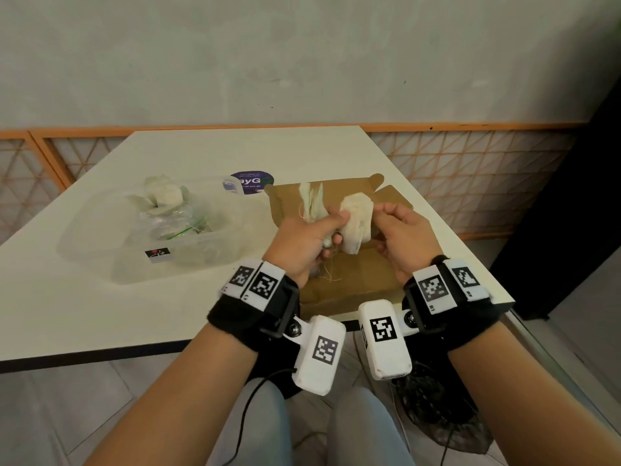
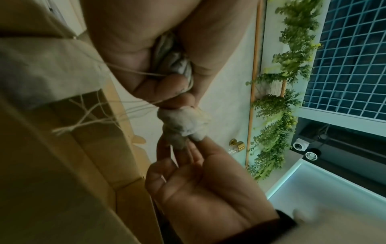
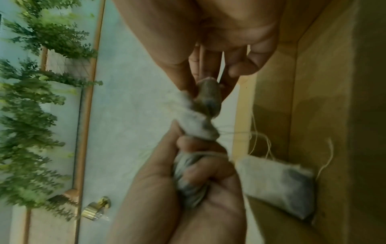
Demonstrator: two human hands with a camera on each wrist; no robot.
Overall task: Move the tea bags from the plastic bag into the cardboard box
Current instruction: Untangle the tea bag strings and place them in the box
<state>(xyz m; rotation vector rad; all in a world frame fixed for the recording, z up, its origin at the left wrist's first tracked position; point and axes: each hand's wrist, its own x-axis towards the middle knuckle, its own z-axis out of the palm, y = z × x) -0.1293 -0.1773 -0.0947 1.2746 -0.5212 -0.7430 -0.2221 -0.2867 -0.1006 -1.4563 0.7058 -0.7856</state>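
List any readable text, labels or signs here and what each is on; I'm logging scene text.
"ayG": large letters on the purple round sticker on the table; partly hidden, smaller lines blurred.
Label on the clear plastic tub: unreadable.
Wrist-band markers: black-and-white patterns, no words.

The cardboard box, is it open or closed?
Open. The cardboard box has its flaps folded back, and a tea bag lies inside.

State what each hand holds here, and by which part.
Left hand grips a bunch of tea bags round their lower ends. Right hand pinches one tea bag by its edge.
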